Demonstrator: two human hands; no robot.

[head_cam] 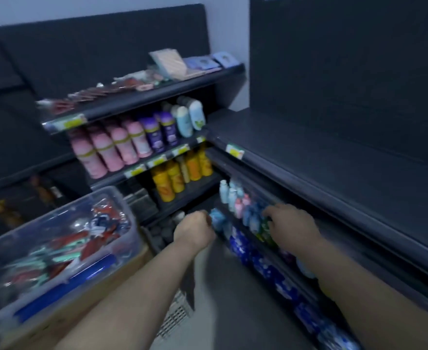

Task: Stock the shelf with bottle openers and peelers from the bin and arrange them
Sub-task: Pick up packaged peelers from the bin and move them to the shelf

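A clear plastic bin point(128, 210) at the lower left holds several red and teal packaged openers and peelers point(64, 248). More red packaged items point(91, 93) lie along the top shelf point(157, 93) of the left rack. My left hand point(194, 229) is in the lower middle of the view, fingers curled under, with nothing visible in it. It is beside a blue bottle point(216, 218). My right hand point(290, 223) reaches over small bottles point(248, 213) on a low right-hand shelf, fingers spread and touching them. The whole view is motion-blurred.
Pink, purple and pale blue bottles point(132, 142) fill the second left shelf, with orange bottles point(180, 175) below. A wide dark shelf point(334, 157) on the right is bare. Blue packs point(263, 263) line the lowest right shelf. The bin sits on a cardboard box point(101, 294).
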